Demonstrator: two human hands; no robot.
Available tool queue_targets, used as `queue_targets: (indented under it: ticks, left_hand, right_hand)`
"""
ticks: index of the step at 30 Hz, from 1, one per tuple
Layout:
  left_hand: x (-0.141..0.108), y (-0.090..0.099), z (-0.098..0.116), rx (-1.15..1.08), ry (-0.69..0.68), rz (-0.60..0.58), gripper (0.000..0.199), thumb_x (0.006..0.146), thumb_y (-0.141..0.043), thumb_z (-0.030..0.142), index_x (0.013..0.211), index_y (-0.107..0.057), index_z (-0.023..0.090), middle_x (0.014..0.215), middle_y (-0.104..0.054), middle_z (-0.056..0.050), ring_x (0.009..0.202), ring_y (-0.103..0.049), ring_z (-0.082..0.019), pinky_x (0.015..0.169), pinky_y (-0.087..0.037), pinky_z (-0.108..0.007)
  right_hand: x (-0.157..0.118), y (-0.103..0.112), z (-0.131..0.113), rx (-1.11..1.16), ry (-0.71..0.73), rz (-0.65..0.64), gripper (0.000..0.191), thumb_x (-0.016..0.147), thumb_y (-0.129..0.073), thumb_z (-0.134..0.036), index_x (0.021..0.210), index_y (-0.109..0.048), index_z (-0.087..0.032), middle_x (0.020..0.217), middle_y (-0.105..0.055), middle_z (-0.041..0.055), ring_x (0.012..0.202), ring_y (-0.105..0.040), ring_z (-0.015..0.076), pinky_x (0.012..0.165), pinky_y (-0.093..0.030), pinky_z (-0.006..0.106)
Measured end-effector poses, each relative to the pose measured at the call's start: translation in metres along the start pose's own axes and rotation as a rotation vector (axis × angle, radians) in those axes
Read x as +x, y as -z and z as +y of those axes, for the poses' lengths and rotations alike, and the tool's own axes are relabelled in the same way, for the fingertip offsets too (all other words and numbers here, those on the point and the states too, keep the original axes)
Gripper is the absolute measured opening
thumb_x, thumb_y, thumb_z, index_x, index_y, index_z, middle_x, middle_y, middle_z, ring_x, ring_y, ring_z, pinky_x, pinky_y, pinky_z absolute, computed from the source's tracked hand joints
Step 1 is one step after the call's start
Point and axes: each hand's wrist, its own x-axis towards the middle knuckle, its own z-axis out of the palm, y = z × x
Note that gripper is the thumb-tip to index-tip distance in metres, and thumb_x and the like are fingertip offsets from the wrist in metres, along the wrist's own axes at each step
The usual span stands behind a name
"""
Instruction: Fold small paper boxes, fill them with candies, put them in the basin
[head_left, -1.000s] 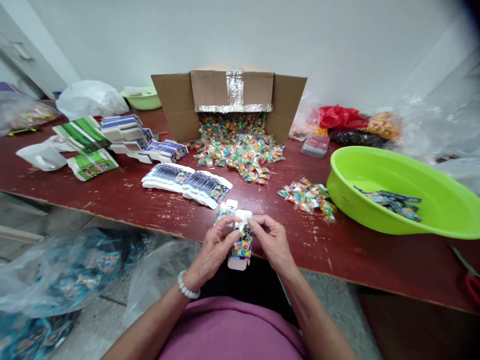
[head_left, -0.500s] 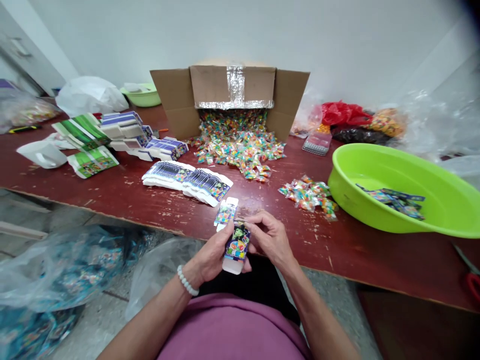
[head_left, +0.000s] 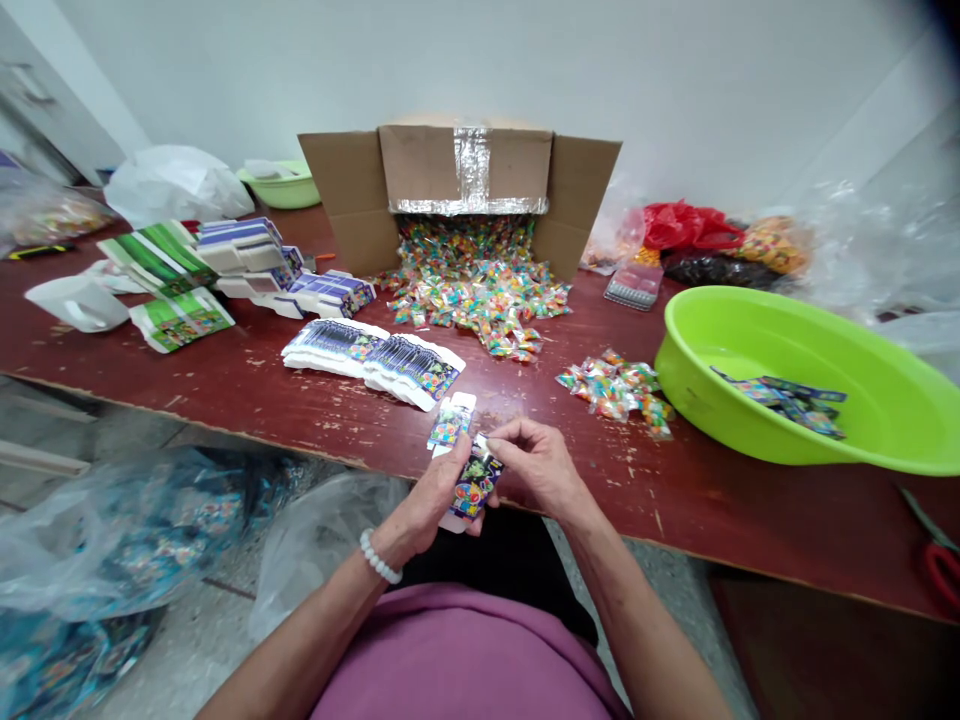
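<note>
A small printed candy box (head_left: 475, 482), dark with colourful pictures and a white end flap, is in my left hand (head_left: 435, 497), gripped along its side near the table's front edge. The fingers of my right hand (head_left: 541, 462) pinch the box's upper end. Just beyond the hands a flat carton (head_left: 452, 418) of the same print lies on the table. Behind it two fanned stacks of cartons (head_left: 415, 368) lie side by side. A small pile of wrapped candies (head_left: 619, 388) sits to the right of my hands.
An open cardboard box (head_left: 469, 170) spills many wrapped candies (head_left: 487, 300) onto the red table (head_left: 247, 385). A green basin (head_left: 720, 425) at right holds several cartons. Bundled cartons (head_left: 184, 320) stand at left. Scissors (head_left: 937, 570) lie at the right edge; plastic bags (head_left: 150, 540) are below.
The box has tilted in my left hand, its top leaning right and its lower flap now less visible. My right fingers stay at its upper end.
</note>
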Motion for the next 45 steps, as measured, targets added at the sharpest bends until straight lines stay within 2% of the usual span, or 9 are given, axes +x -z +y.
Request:
queue_targets:
  ticks: [6,11,15,18,21,24,27,38,45]
  left_hand:
    - [0.001,0.003,-0.003,0.025,0.001,0.029,0.068,0.084,-0.041,0.076,0.079,-0.062,0.012,0.064,-0.067,-0.008,0.04,-0.057,-0.012,0.04,-0.044,-0.022]
    - [-0.001,0.001,-0.005,-0.024,-0.023,0.051,0.065,0.086,-0.045,0.071,0.122,-0.057,0.018,0.066,-0.065,-0.002,0.042,-0.056,-0.013,0.039,-0.045,-0.023]
    - [0.001,-0.003,-0.007,-0.051,0.014,0.007,0.062,0.088,-0.048,0.065,0.139,-0.043,0.029,0.073,-0.064,0.0,0.045,-0.058,-0.013,0.042,-0.046,-0.024]
    - [0.002,-0.002,-0.007,-0.105,0.029,-0.053,0.058,0.088,-0.059,0.053,0.137,-0.043,0.026,0.081,-0.068,-0.003,0.062,-0.066,-0.016,0.057,-0.052,-0.026]
    - [0.0,0.004,-0.008,-0.117,0.011,-0.084,0.045,0.084,-0.069,0.041,0.122,-0.054,0.021,0.096,-0.071,-0.009,0.086,-0.067,-0.019,0.073,-0.051,-0.027]
    - [-0.006,0.014,-0.012,-0.081,0.037,-0.093,0.04,0.074,-0.079,0.034,0.104,-0.057,0.02,0.095,-0.068,-0.006,0.087,-0.063,-0.019,0.073,-0.05,-0.028]
    - [-0.014,0.031,-0.017,0.01,0.046,-0.111,0.043,0.066,-0.083,0.03,0.098,-0.055,0.022,0.084,-0.061,0.002,0.076,-0.058,-0.015,0.069,-0.048,-0.026]
    - [-0.046,0.111,-0.001,0.947,0.288,-0.281,0.041,0.062,-0.078,0.035,0.102,-0.075,0.025,0.1,-0.069,-0.004,0.092,-0.061,-0.027,0.076,-0.047,-0.029]
    - [-0.041,0.085,0.001,0.342,0.195,-0.201,0.042,0.079,-0.066,0.043,0.115,-0.056,0.022,0.106,-0.068,-0.006,0.083,-0.066,-0.02,0.062,-0.045,-0.024]
  right_hand:
    - [-0.004,0.002,0.0,0.006,-0.021,-0.034,0.023,0.075,-0.075,-0.039,0.074,-0.07,-0.017,0.069,-0.069,0.0011,0.058,-0.06,0.0134,0.055,-0.046,0.025]
    - [-0.019,-0.001,-0.001,-0.096,0.137,-0.153,0.02,0.089,-0.061,-0.038,0.087,-0.072,-0.021,0.1,-0.071,0.0045,0.087,-0.066,0.0172,0.074,-0.052,0.028]
    - [-0.022,0.001,0.003,-0.298,0.243,-0.093,0.014,0.091,-0.06,-0.032,0.089,-0.071,-0.024,0.095,-0.068,0.0035,0.087,-0.065,0.0167,0.076,-0.051,0.028]
    - [-0.009,0.038,0.006,-0.439,0.342,0.011,0.017,0.093,-0.056,-0.03,0.092,-0.071,-0.025,0.101,-0.069,0.0047,0.098,-0.063,0.0184,0.091,-0.048,0.033]
    - [0.007,0.103,0.018,-0.743,0.342,0.42,0.027,0.091,-0.052,-0.029,0.112,-0.067,-0.022,0.118,-0.065,0.0105,0.115,-0.056,0.0253,0.104,-0.039,0.044]
    - [0.013,0.162,0.04,-1.108,0.053,0.744,0.05,0.083,-0.054,-0.025,0.132,-0.054,-0.015,0.133,-0.055,0.0207,0.121,-0.048,0.0368,0.099,-0.037,0.055]
    - [0.01,0.189,0.06,-1.226,-0.086,0.831,0.051,0.084,-0.05,-0.027,0.13,-0.054,-0.007,0.121,-0.057,0.0272,0.113,-0.05,0.0402,0.092,-0.039,0.055]
    - [-0.006,0.172,0.062,-1.181,-0.009,0.625,0.034,0.081,-0.054,-0.031,0.106,-0.065,-0.011,0.104,-0.067,0.0192,0.101,-0.059,0.0316,0.094,-0.041,0.046]
    - [-0.016,0.149,0.044,-0.888,0.032,0.626,0.029,0.081,-0.06,-0.045,0.092,-0.065,-0.019,0.082,-0.067,0.0061,0.073,-0.059,0.021,0.072,-0.045,0.034]
